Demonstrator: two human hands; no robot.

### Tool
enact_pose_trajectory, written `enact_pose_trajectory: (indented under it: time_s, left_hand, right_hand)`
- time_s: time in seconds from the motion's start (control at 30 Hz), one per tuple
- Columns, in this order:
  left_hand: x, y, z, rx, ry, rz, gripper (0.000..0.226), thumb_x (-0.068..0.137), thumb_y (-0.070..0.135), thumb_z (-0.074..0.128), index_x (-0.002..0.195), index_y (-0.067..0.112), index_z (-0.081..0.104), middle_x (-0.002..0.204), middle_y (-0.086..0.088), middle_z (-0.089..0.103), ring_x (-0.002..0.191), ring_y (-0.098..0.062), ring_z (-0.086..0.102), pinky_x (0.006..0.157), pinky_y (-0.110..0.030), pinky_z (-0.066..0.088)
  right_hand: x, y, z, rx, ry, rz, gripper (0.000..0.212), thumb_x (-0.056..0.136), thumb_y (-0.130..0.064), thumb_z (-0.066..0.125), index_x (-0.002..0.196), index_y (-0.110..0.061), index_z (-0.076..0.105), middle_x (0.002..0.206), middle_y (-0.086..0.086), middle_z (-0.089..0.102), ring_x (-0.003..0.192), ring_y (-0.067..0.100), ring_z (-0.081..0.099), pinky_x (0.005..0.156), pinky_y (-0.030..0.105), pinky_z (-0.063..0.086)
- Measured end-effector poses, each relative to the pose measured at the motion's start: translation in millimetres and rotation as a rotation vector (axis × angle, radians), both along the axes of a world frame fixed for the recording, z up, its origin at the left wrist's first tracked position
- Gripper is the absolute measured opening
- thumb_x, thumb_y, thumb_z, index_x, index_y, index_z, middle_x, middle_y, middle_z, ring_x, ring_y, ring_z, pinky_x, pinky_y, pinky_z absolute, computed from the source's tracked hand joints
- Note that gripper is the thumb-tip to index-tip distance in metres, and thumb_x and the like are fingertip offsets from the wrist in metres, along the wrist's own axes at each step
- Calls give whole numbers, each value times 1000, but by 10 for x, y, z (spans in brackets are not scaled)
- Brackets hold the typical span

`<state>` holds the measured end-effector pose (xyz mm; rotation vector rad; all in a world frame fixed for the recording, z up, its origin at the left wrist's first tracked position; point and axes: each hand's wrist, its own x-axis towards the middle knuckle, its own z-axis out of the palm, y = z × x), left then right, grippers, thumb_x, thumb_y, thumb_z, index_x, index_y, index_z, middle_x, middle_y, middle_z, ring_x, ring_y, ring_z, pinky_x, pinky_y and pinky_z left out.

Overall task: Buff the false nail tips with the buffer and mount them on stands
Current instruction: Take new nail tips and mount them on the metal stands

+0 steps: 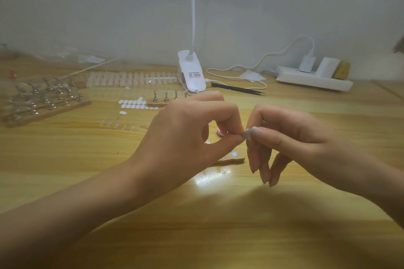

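Observation:
Both hands meet above the middle of the wooden table. My left hand (188,133) has its fingers curled, and its thumb and forefinger pinch a small pale grey false nail tip (247,134). My right hand (295,137) pinches the same tip from the right, with its other fingers hanging down. The tip is mostly hidden by the fingertips. A pink buffer (219,132) shows through the gap behind my left fingers. Below the hands lies a small wooden base (235,161) with a white round pad (234,154). Three metal stands (166,98) sit on another wooden base further back.
A wooden board with several metal stands (43,98) is at the left. Behind it are rows of white nail tips (131,79), white adhesive pads (133,103) and clear tips (122,125). A clip lamp (191,72), black tweezers (238,89) and a power strip (312,78) stand at the back.

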<state>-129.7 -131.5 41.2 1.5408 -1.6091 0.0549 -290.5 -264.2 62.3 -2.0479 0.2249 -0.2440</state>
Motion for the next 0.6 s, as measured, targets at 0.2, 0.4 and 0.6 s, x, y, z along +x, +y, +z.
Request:
enact_pose_trajectory:
  time_s: [0.2,0.4,0.6]
  left_hand:
    - [-9,4,-5,-22,-44,24,10,81,25,72,74,24,66,75,14,54,54,-5,42,53,-20,30]
    - [-11,6,-16,-19,-21,32,11,81,26,72,74,27,65,75,14,55,55,-7,44,54,-16,31]
    - [-4,-4,-23,-12,38,4,10,81,27,73,74,27,65,77,11,57,54,-10,47,54,-12,32]
  right_hand:
    - [-1,10,-15,-8,2,-10,19,100,-23,49,85,-14,57,74,11,67,60,25,67,52,30,55]
    - [-3,26,-23,-3,-2,-22,18,97,-25,46,86,-15,56,74,12,67,60,25,66,52,31,54]
    - [-11,10,-7,17,-3,-4,18,97,-25,46,86,-14,57,74,11,68,60,24,66,52,29,54]
